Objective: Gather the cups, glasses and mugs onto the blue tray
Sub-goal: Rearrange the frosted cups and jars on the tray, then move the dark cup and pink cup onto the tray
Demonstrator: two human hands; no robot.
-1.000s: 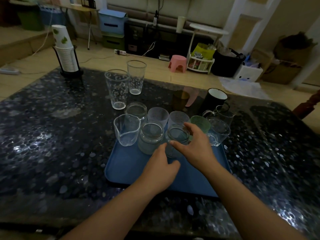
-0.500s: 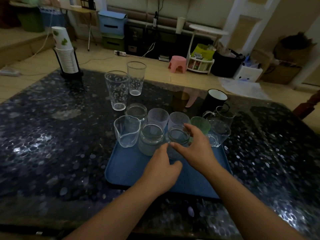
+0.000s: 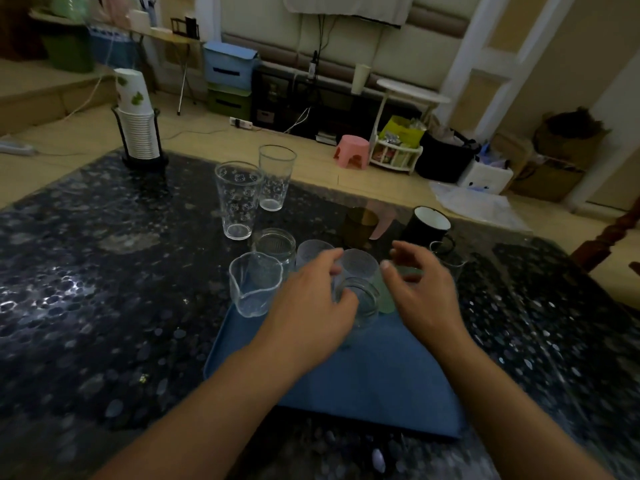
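Observation:
A blue tray [image 3: 363, 386] lies on the dark pebble-patterned table [image 3: 104, 306]. Several glasses crowd its far end: a wavy-rimmed glass [image 3: 254, 285], a jar [image 3: 275, 245], two frosted cups [image 3: 360, 266], a green cup [image 3: 386, 299] and a clear jar [image 3: 362, 301]. My left hand [image 3: 308, 306] hovers palm down over the group, fingers loosely bent, thumb by the clear jar's rim; it hides another jar. My right hand [image 3: 422, 292] floats above the green cup, fingers loosely curled, holding nothing. Beyond the tray stand two tall patterned glasses [image 3: 239, 202], an amber cup [image 3: 358, 225] and a black mug [image 3: 427, 230].
A clear handled mug [image 3: 450, 265] sits at the tray's far right corner, partly behind my right hand. A stack of paper cups in a black holder [image 3: 136, 123] stands at the table's far left. Past the table edge, a pink stool [image 3: 351, 150] and boxes stand on the floor.
My right hand has let go of the clear jar and lifted forward to the right. My left hand has slid forward over the glasses.

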